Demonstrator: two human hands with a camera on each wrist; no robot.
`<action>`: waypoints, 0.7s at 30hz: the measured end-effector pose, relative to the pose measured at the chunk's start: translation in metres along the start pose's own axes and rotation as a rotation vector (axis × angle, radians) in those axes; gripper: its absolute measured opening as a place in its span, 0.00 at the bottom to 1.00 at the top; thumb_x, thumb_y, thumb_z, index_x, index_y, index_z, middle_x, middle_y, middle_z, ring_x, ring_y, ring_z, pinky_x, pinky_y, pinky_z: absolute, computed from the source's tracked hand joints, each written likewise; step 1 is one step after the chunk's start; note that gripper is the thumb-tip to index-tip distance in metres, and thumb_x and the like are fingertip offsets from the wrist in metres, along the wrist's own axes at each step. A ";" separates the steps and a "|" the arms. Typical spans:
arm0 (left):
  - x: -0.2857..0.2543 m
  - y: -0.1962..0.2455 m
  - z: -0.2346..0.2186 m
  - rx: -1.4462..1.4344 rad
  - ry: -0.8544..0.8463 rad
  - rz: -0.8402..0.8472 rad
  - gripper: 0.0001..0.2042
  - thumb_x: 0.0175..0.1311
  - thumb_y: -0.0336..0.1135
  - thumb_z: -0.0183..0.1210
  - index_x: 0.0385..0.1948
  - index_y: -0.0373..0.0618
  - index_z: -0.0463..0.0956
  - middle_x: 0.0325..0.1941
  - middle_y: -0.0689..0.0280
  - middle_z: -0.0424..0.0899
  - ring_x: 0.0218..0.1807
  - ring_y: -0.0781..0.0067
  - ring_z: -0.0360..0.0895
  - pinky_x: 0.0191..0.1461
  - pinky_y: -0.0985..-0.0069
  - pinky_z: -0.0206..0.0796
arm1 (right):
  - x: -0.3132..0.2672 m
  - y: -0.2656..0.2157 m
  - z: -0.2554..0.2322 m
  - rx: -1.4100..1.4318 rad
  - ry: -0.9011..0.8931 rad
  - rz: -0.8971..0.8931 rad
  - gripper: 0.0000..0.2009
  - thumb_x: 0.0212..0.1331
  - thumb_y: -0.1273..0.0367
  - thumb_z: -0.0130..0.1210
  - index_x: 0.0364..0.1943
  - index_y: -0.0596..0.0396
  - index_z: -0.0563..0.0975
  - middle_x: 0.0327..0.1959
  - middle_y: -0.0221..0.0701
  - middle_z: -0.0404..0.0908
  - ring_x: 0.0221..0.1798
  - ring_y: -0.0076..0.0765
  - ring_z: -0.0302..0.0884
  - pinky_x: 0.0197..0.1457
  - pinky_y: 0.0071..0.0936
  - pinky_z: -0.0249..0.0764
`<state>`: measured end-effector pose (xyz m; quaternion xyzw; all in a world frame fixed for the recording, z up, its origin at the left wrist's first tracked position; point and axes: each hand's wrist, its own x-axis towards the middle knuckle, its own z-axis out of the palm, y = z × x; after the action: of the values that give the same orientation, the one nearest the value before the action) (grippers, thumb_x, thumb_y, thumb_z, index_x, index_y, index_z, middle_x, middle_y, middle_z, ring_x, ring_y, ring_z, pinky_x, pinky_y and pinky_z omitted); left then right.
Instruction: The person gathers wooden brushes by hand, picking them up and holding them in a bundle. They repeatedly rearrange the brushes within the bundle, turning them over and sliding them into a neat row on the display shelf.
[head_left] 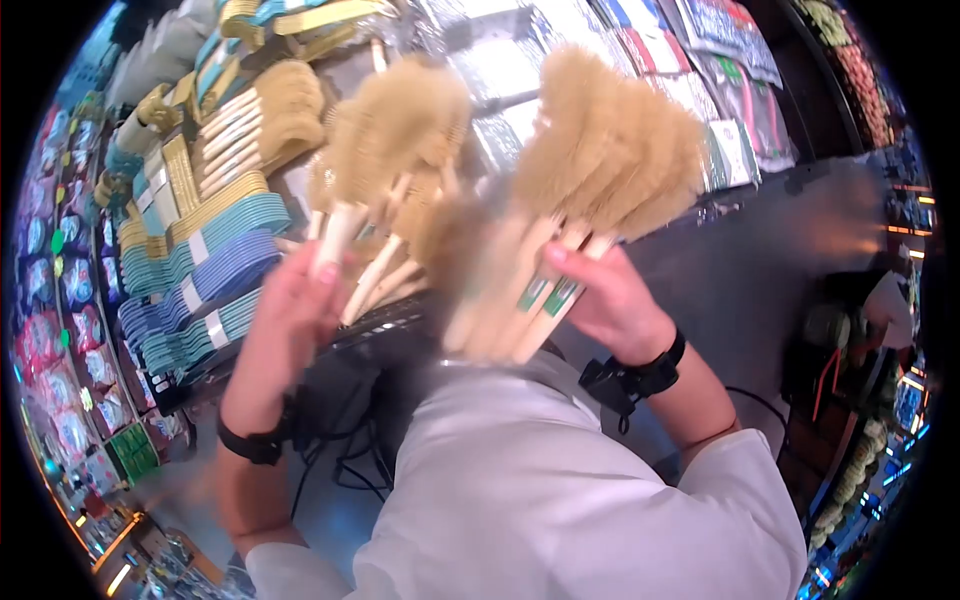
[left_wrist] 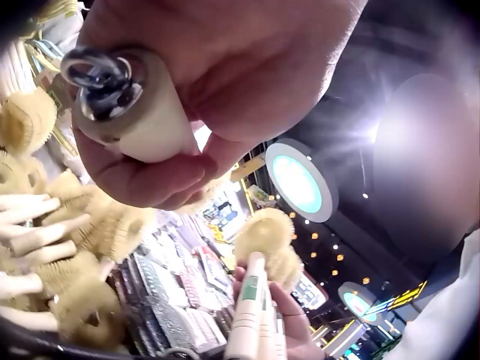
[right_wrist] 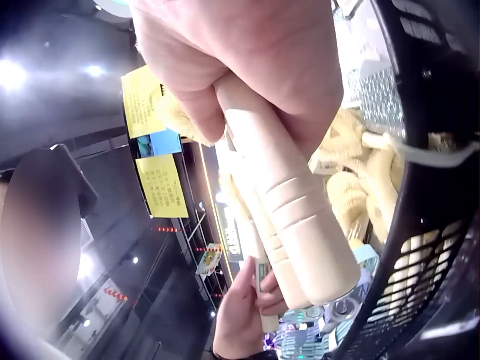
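Observation:
In the head view my right hand [head_left: 615, 300] grips several long-handled bath brushes [head_left: 610, 150] in a fan. Their tan, fibrous heads point up; some pale wooden handles bear green labels. My left hand [head_left: 290, 310] holds the pale handle [head_left: 335, 240] of another brush, its tan head [head_left: 400, 110] blurred above. A metal ring [left_wrist: 101, 75] caps that handle's end in the left wrist view, where fingers curl round it. The right wrist view shows two thick handle ends [right_wrist: 315, 247] below my right palm. More loose brushes [head_left: 385, 275] lie just beyond my left hand.
Left of the hands are stacks of blue and yellow banded goods [head_left: 215, 270] and a row of brushes [head_left: 285, 105]. Clear-wrapped packets [head_left: 500, 70] lie behind. A black slatted basket wall [right_wrist: 431, 150] runs close beside my right hand. Packed shelves [head_left: 70, 270] stand far left.

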<state>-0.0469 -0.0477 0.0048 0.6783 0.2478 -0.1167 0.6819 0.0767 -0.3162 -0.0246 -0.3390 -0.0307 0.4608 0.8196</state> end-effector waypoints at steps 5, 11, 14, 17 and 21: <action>-0.021 0.005 0.020 -0.044 0.016 0.041 0.15 0.72 0.36 0.45 0.53 0.38 0.69 0.34 0.64 0.79 0.27 0.79 0.77 0.32 0.85 0.68 | 0.011 0.027 0.015 0.052 -0.011 0.099 0.09 0.63 0.71 0.54 0.43 0.62 0.76 0.53 0.42 0.77 0.54 0.37 0.76 0.60 0.35 0.72; -0.006 -0.042 0.054 0.481 0.285 0.449 0.16 0.69 0.31 0.52 0.56 0.35 0.69 0.44 0.63 0.81 0.45 0.81 0.77 0.48 0.81 0.69 | 0.022 0.045 0.025 0.023 0.098 0.140 0.07 0.64 0.68 0.55 0.42 0.54 0.77 0.42 0.28 0.79 0.46 0.25 0.77 0.50 0.27 0.73; -0.001 -0.038 0.056 0.265 0.151 0.288 0.16 0.69 0.30 0.53 0.57 0.36 0.69 0.45 0.63 0.81 0.45 0.81 0.76 0.49 0.81 0.69 | 0.024 0.048 0.026 -0.086 0.183 0.138 0.08 0.64 0.67 0.56 0.44 0.53 0.76 0.41 0.26 0.78 0.45 0.24 0.76 0.48 0.25 0.73; -0.001 -0.041 0.050 0.186 0.115 0.230 0.17 0.69 0.30 0.52 0.58 0.37 0.68 0.45 0.63 0.81 0.45 0.81 0.77 0.48 0.83 0.69 | 0.023 0.047 0.028 -0.096 0.154 0.143 0.10 0.64 0.67 0.55 0.46 0.54 0.75 0.43 0.27 0.78 0.46 0.25 0.76 0.50 0.27 0.73; -0.004 -0.036 0.044 0.049 0.129 0.204 0.17 0.71 0.34 0.49 0.59 0.38 0.66 0.37 0.67 0.79 0.36 0.84 0.75 0.39 0.87 0.66 | 0.019 0.040 0.035 -0.034 0.078 0.149 0.13 0.65 0.67 0.53 0.49 0.58 0.74 0.50 0.33 0.77 0.51 0.29 0.76 0.56 0.30 0.72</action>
<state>-0.0603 -0.0931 -0.0263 0.7224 0.2179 -0.0087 0.6561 0.0454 -0.2686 -0.0259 -0.3716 0.0187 0.5066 0.7778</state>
